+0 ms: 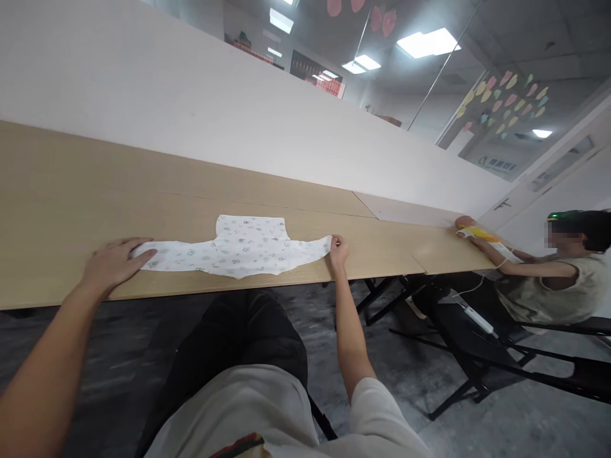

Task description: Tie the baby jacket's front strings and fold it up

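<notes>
A small white long-sleeved baby top (pixel 251 248) with a scattered print lies spread on the wooden table, its sleeves stretched out to both sides. My left hand (pixel 114 262) rests on the end of the left-side sleeve, fingers extended and thumb apart, pressing the cloth against the table. At the opposite cuff, my right hand (pixel 339 253) pinches the tip of the other sleeve between thumb and fingers. The body of the top points away from me, and its wavy edge lies near the table's front.
The long table (pixel 157 172) runs along a white wall (pixel 238 121) under glass panes. To the right, another person (pixel 548 280) sits with their hands at a doll (pixel 465 222) in yellow and white cloth. A black folding chair (pixel 477 343) holds a white power strip (pixel 480 319) with a cable.
</notes>
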`<state>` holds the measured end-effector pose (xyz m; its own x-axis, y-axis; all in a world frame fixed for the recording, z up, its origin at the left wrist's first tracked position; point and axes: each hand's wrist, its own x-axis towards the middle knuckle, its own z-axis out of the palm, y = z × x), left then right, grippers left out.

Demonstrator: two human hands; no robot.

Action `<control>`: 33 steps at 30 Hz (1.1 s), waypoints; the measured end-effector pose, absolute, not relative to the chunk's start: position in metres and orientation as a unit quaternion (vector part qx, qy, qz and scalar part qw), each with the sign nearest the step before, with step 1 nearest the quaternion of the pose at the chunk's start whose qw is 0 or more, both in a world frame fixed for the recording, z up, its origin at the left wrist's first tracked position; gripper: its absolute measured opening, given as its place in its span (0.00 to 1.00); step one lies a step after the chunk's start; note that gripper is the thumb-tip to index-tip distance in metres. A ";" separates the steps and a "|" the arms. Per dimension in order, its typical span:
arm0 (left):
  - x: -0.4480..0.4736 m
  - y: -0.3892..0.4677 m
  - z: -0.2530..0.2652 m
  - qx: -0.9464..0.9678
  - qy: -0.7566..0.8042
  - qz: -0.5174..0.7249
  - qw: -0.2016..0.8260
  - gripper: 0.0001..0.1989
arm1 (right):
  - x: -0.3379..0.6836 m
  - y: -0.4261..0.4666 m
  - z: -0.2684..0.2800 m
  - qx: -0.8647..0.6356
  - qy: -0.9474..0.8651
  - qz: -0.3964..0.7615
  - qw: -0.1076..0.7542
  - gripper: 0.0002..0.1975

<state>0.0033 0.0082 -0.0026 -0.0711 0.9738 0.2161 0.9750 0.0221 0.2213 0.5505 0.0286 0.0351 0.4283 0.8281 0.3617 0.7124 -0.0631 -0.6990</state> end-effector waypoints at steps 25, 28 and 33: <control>0.006 0.005 -0.001 -0.668 -0.720 -0.187 -0.025 0.35 | 0.335 0.005 0.035 -0.543 -0.792 0.059 0.273 0.18; 0.007 0.003 0.000 -0.666 -0.723 -0.183 -0.025 0.36 | 0.336 0.004 0.028 -0.538 -0.792 0.088 0.276 0.18; 0.009 0.001 0.001 -0.662 -0.728 -0.176 -0.029 0.38 | 0.338 0.001 0.019 -0.543 -0.779 0.138 0.284 0.14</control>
<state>0.0094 0.0011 0.0012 -0.1227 0.9740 0.1902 0.9536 0.0627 0.2944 0.3384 0.0007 0.0187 -0.2500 0.9230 0.2926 0.7668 0.3733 -0.5221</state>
